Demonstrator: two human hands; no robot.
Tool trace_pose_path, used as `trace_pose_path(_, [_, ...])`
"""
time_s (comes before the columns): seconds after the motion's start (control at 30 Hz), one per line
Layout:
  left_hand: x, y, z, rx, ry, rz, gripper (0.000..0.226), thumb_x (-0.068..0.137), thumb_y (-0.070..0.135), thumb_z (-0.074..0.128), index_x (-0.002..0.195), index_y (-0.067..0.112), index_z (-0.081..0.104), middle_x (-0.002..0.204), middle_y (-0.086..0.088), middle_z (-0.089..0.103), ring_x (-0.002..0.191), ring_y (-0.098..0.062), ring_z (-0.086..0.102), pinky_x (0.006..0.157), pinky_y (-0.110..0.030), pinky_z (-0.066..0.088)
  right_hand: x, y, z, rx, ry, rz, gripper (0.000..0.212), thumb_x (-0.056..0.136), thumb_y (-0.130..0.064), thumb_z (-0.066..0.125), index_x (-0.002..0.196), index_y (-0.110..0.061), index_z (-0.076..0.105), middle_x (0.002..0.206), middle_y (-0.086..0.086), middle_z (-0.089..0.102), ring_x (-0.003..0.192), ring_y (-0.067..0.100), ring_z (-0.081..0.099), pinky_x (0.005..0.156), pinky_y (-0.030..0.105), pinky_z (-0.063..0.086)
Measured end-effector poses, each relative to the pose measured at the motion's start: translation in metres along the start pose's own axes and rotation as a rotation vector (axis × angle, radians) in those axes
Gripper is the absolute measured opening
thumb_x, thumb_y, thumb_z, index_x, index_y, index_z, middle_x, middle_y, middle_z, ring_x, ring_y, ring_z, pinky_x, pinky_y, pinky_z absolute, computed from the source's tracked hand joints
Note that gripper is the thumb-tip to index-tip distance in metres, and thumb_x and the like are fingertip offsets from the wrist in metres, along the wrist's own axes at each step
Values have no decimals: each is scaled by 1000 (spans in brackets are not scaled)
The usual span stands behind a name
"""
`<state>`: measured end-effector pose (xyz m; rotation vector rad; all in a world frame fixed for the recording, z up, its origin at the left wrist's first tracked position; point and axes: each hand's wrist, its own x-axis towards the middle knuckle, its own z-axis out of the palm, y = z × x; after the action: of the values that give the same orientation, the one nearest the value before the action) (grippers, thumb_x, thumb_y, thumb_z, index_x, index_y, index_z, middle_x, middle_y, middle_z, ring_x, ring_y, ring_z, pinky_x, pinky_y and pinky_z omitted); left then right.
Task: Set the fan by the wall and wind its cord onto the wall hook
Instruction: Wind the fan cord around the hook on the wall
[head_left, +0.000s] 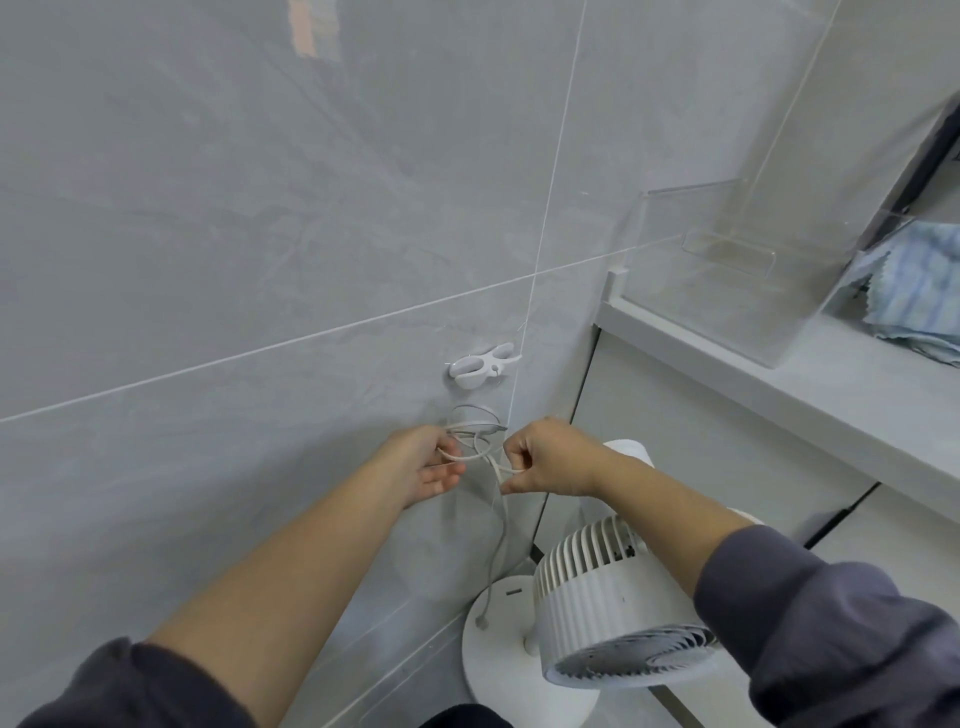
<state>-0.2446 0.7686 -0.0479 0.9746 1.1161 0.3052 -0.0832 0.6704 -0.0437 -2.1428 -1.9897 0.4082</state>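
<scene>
Your left hand (426, 462) holds loops of the thin white fan cord (500, 540) between thumb and loosely curled fingers. The small clear round wall hook (475, 418) sits at 12 o'clock from the gap between your hands, just above, with cord on it already. Your right hand (550, 460) pinches the cord and looks nearer the slack. The tail hangs along 12-to-6, its plug (483, 621) dangling beside the white plastic fan (613, 613), which stands at 5 o'clock by the grey tiled wall (208, 260). The next wrap probably goes up and over the hook.
</scene>
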Motion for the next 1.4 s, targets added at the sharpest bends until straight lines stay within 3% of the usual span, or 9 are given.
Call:
trace_pose_path(0.2, [-6,5,2,-150,-71,133,35,93,-8,24,79,10,50,58,-7,42,55,-19,50,87,-48,50,-2,-1,-8,86,-85,91,43,80,-44,73,55,-17,49,46,-8,41,46,7,35,53,24,33])
trace_pose_path(0.37, [-15,18,-8,-195,-151,175,28,93,10,27,71,17,44,35,6,23,27,-8,18,46,-20,38,2,-3,-21,513,-179,210,19,90,-23,59,88,-13,75,59,-5,46,57,12,41,60,22,41])
trace_pose_path(0.47, [-16,21,-23,142,-151,297,41,92,47,46,69,16,63,40,7,26,34,-9,20,40,-18,20,3,-4,-22,470,-145,225,15,91,-22,62,83,-20,75,65,-3,54,52,8,51,58,18,47])
trace_pose_path(0.57, [-18,18,-32,560,-76,548,9,82,22,68,74,19,72,45,10,47,45,-8,38,45,-21,32,6,-8,-14,418,-49,280,13,88,-21,68,75,-17,71,68,-1,64,57,9,63,55,19,52])
trace_pose_path(0.73, [-14,14,-37,1066,63,1001,25,78,-3,59,82,20,68,73,7,51,66,-8,50,65,-24,40,8,-16,-5,524,34,345,14,91,-13,61,78,-7,64,75,8,68,64,19,73,59,27,59])
trace_pose_path(0.9, [-19,7,-42,1190,-17,1146,32,73,-9,47,77,14,68,108,-1,50,91,-23,55,78,-39,48,6,-18,-13,595,53,324,13,96,-11,50,85,-8,57,66,6,64,52,19,56,51,25,51])
trace_pose_path(1.1, [-16,-2,-36,1482,-36,1242,22,83,16,51,87,14,73,122,-3,60,112,-24,46,95,-32,38,6,-21,-20,698,29,260,22,90,-27,60,72,-15,64,59,-3,46,52,9,39,53,20,36])
trace_pose_path(1.23, [-14,-4,-28,1334,69,1123,47,91,39,36,67,14,67,93,2,69,94,-19,50,87,-35,40,4,-16,-19,700,135,251,25,91,-26,62,68,-18,63,54,-10,49,53,8,39,50,18,34])
trace_pose_path(1.4, [-18,0,-14,776,164,824,29,66,34,59,52,17,41,60,-5,45,60,-13,41,60,-33,41,2,-14,-18,798,190,277,22,93,-24,59,74,-15,61,55,-11,49,57,12,37,55,22,34])
